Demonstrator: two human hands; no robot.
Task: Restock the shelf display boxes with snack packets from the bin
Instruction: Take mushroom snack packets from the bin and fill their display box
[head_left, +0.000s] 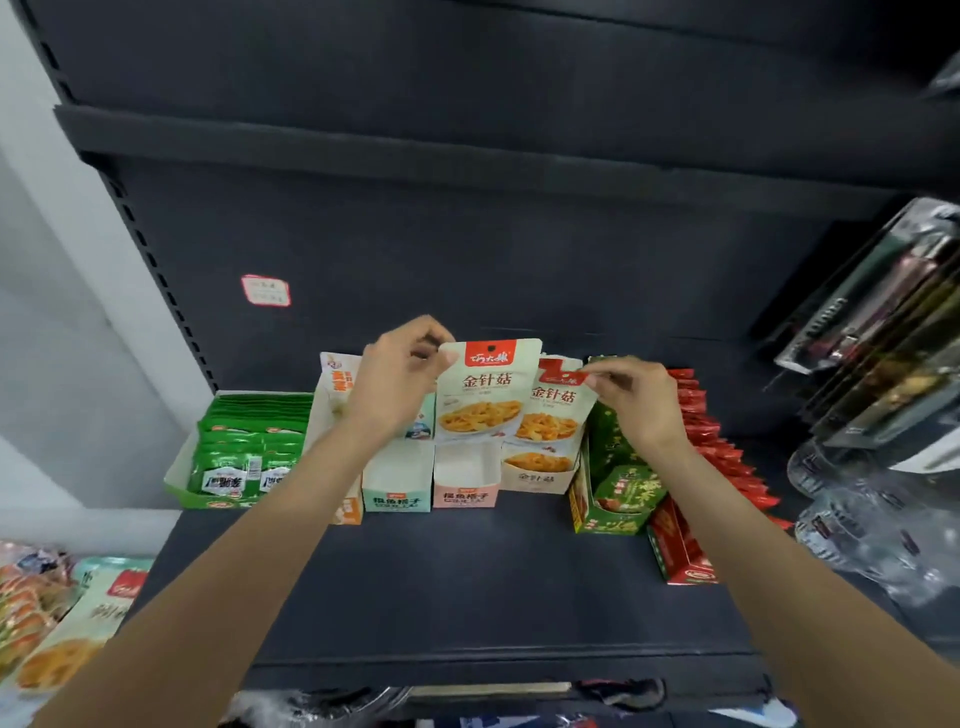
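Currently | left hand (397, 374) pinches pale-green mushroom snack packet (480, 389) above shelf boxes | right hand (631, 397) pinches second packet (553, 410) standing in beige display box (537, 480) | advice: lower upright, labels forward

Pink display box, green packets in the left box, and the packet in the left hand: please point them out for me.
pink display box (465, 498): head view, on its front label panel.
green packets (244, 457): head view, on the front rows.
enoki mushroom packet (480, 395): head view, on its printed front.
left hand (400, 379): head view, on its back.
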